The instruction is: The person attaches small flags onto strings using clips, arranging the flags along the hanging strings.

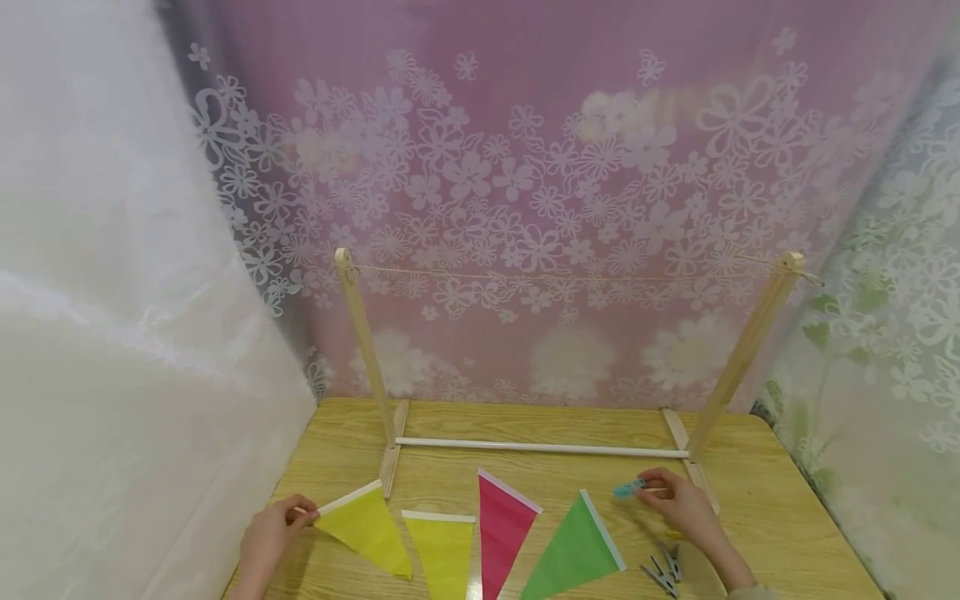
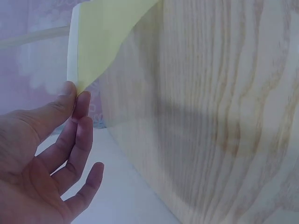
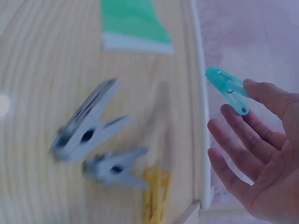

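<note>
My left hand [image 1: 272, 533] pinches a corner of a yellow triangular pennant [image 1: 367, 529] by its white top band; in the left wrist view the thumb and index finger meet on that corner. At the right, my right hand [image 1: 684, 510] holds a teal clothespin [image 3: 227, 88] between thumb and fingers, above the table. A second yellow pennant [image 1: 441, 550], a pink pennant [image 1: 502, 529] and a green pennant [image 1: 576, 550] lie in a row between the hands. Below the right hand are two grey clothespins [image 3: 84, 123] and a yellow clothespin [image 3: 156, 193].
Behind the pennants stands a wooden frame with a left post [image 1: 365, 350], a right post [image 1: 742, 358] and a white bottom rod [image 1: 540, 447]. A thin string [image 1: 525, 277] runs between the post tops. Flowered curtains [image 1: 525, 167] enclose the wooden table [image 1: 780, 500].
</note>
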Demonstrator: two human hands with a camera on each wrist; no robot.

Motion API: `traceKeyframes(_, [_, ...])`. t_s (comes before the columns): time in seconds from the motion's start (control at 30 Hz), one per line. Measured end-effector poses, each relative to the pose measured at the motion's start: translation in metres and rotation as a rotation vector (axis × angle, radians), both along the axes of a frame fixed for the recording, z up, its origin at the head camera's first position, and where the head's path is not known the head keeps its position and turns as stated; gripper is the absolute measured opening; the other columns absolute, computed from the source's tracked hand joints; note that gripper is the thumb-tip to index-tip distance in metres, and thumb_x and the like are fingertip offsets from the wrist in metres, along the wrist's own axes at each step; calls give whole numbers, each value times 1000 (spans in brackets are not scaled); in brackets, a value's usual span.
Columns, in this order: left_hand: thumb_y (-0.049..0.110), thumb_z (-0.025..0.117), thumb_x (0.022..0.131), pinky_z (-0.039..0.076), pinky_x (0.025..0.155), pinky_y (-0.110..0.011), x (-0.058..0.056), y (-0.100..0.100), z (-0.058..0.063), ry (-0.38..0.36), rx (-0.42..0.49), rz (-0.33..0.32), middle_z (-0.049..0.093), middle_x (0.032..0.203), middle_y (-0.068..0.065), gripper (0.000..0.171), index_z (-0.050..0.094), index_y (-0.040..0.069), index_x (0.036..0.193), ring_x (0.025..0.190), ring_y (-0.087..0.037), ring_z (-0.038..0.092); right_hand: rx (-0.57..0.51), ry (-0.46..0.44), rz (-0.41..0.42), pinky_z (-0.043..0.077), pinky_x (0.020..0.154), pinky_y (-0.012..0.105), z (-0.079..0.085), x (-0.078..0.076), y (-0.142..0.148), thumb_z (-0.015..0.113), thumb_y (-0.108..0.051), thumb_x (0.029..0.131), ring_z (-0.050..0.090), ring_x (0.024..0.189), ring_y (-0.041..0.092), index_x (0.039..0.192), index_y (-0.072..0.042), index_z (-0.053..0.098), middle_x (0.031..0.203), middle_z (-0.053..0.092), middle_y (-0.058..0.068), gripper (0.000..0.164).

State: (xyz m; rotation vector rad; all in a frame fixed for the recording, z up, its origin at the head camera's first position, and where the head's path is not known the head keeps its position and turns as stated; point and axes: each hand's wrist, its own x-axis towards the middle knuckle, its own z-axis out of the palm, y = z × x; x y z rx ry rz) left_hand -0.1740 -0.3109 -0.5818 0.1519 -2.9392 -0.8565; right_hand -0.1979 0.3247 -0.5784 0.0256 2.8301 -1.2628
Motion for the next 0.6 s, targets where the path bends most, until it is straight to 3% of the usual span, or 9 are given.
traceKeyframes(0.23, [22, 74, 93, 51, 62, -34, -2, 2, 11, -1, 80, -10, 75, 81, 4, 9, 77, 14, 96, 75, -15, 68, -108, -17, 38, 59, 79, 40, 21, -5, -14, 70, -32, 98, 71, 96, 30, 131, 4, 62, 112, 71, 16, 49])
traceKeyframes(0.43, [23, 71, 96, 55, 70, -28, -9, 7, 26, -32, 311, -39, 75, 86, 0, 19, 77, 7, 104, 76, -13, 68, -231, -64, 42, 60, 82, 43, 35, -10, -27, 69, -34, 98, 71, 97, 30, 134, 1, 60, 114, 71, 14, 52])
traceKeyframes(0.6, [27, 68, 99, 59, 81, -36, -14, 11, 42, -113, 452, -83, 75, 98, -7, 32, 73, 0, 115, 87, -18, 69, -312, -128, 40, 57, 92, 46, 45, -14, -37, 64, -37, 100, 68, 107, 32, 143, 2, 52, 125, 66, 17, 59])
